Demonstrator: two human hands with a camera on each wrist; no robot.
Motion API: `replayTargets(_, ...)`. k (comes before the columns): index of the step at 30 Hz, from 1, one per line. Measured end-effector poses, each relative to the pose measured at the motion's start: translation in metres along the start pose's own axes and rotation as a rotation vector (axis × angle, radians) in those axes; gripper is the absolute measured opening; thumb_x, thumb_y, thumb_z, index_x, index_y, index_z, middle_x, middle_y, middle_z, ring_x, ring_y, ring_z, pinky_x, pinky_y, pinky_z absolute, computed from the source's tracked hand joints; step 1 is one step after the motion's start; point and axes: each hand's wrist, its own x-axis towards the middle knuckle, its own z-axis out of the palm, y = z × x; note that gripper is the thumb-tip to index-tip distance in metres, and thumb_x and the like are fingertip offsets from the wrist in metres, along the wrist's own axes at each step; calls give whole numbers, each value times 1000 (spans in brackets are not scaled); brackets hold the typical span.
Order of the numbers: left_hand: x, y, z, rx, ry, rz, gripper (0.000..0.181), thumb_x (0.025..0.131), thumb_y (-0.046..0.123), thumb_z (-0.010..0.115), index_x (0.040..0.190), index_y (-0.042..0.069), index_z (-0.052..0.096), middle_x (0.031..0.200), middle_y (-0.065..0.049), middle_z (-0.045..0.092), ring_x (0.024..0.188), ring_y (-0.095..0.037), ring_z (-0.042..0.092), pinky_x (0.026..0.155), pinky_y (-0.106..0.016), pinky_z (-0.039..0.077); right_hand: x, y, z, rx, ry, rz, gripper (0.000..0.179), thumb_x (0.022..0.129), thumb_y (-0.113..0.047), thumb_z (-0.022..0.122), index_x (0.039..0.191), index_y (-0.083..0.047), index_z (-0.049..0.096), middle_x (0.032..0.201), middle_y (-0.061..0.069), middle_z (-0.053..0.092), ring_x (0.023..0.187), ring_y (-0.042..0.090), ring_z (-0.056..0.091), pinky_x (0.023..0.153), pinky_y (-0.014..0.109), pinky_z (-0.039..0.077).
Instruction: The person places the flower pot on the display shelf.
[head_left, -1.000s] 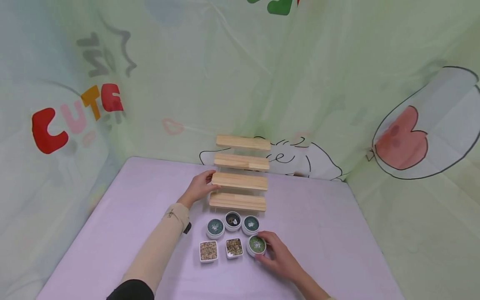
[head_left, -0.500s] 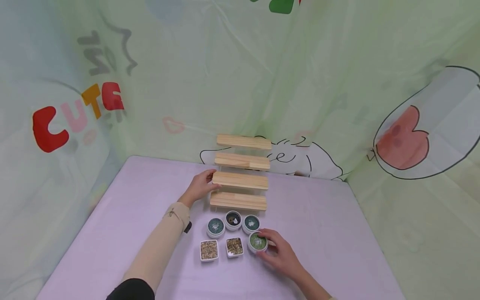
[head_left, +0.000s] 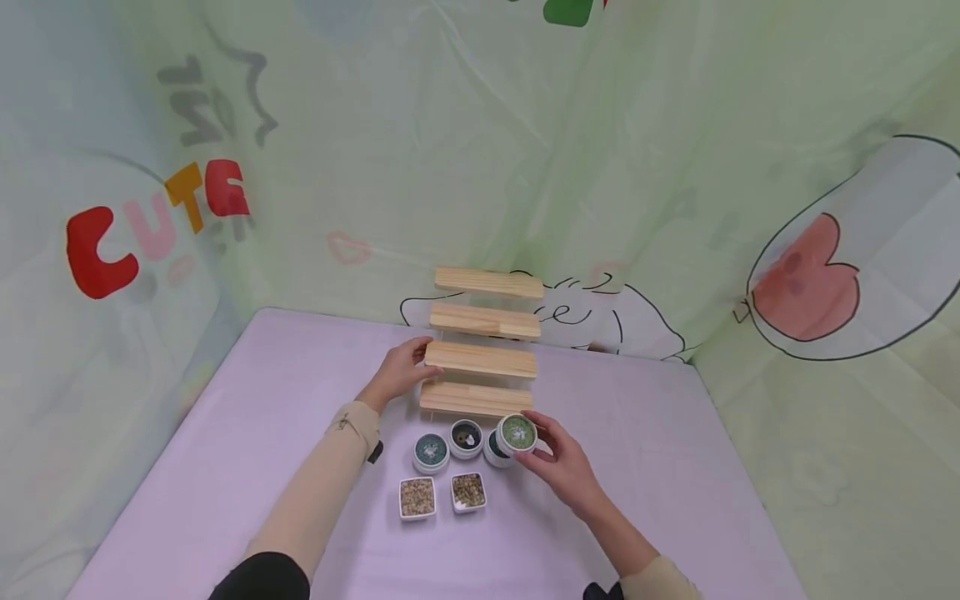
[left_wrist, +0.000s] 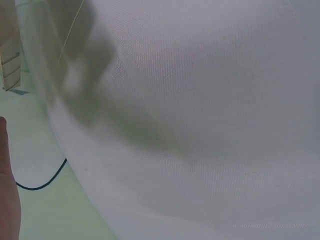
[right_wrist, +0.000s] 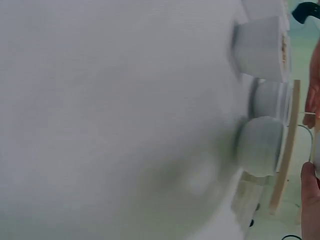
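Note:
My right hand (head_left: 564, 467) pinches a small white round pot with a green top (head_left: 518, 433) by its right side, thumb in front and fingers behind. The pot is raised and partly hides a round pot with a teal top (head_left: 496, 451). At the left end of a four-tier wooden display shelf (head_left: 480, 360), my left hand (head_left: 397, 372) grips the second board from the front. In the left wrist view only a strip of that hand (left_wrist: 7, 195) shows. The right wrist view catches the right thumb (right_wrist: 309, 175) against the held pot.
Before the shelf stand another teal-topped round pot (head_left: 431, 452) and a dark-topped one (head_left: 466, 437). Nearer are two square white dishes of gravel, a paler one (head_left: 417, 497) and a darker one (head_left: 468, 490). A printed cloth wall (head_left: 360, 167) rises behind the lilac tabletop (head_left: 637, 467).
My right hand has lifted the green-topped pot from the front right of the group and moved it away from me, toward the shelf. The left hand stays at the shelf's end.

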Motion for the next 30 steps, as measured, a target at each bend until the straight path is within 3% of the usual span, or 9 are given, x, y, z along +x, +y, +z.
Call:
replayTargets(5,0,0,-1,-1,-5,-6,74,85,22,78,144,-3,42,142,-22,49,129,-32,51,109,-38,45,18,-16,2,19,28,17,63,84,-10,78,141,-11,49,143,9,49,131,28,47,100,28,51)
replayTargets(9,0,-1,0,0,-1,-2,74,85,22,78,144,-3,42,142,-21,49,129,-32,51,109,-37,45,34,-24,5,48,49,-16,62,85,-7,76,141,-8,49,143,11,48,130,29,47,100,24,51)
replayTargets(16,1,-3,0,-7,7,16,74,85,20,78,144,-4,42,141,-22,50,128,-32,52,109,-36,45,60,-42,7,93,96,-3,63,88,-7,73,144,-5,45,144,14,46,130,31,46,110,44,43)
replayTargets(22,1,0,-1,-5,14,29,73,85,19,78,143,-6,42,140,-24,50,127,-33,52,108,-36,46,74,-73,5,110,124,53,64,90,-11,71,147,-4,42,146,14,44,134,32,42,111,44,42)
replayTargets(30,0,2,-1,2,13,18,73,85,20,78,144,-5,42,140,-23,50,127,-32,53,108,-37,46,103,-68,6,89,190,28,61,90,-18,73,145,-17,48,142,5,49,130,23,47,106,39,47)
